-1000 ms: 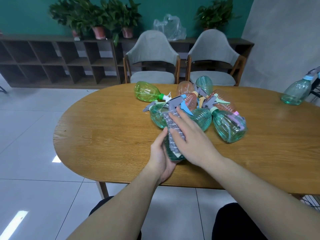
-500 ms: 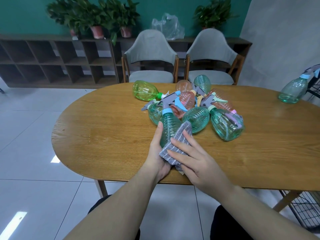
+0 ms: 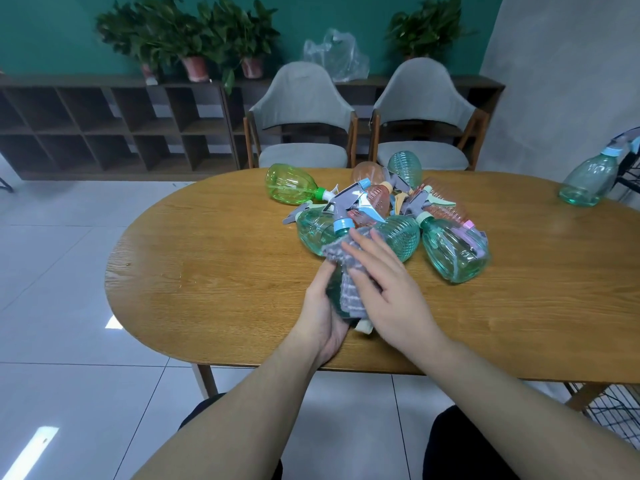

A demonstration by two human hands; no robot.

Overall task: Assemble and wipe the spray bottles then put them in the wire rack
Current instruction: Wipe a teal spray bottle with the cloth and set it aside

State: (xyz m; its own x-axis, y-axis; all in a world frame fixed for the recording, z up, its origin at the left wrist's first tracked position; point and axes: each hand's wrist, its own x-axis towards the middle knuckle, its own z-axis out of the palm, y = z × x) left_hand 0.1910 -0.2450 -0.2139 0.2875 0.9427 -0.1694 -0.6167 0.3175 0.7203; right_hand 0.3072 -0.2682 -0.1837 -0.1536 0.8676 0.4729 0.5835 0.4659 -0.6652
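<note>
Your left hand point(image 3: 323, 315) grips the teal spray bottle point(image 3: 334, 289) near the table's point(image 3: 207, 271) near edge; your right hand point(image 3: 384, 289), fingers flat, has slid the grey cloth point(image 3: 341, 268) back up toward its blue collar, so wiping continues. The wire rack point(image 3: 620, 414), bottom right, shows nothing inside.

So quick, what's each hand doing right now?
Left hand: grips the teal spray bottle.
Right hand: open, pressing the grey cloth on it.

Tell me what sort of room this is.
Probably an office lounge or meeting room: an oval wooden table, two grey upholstered chairs, low cubby shelving and potted plants against a teal wall.
</note>
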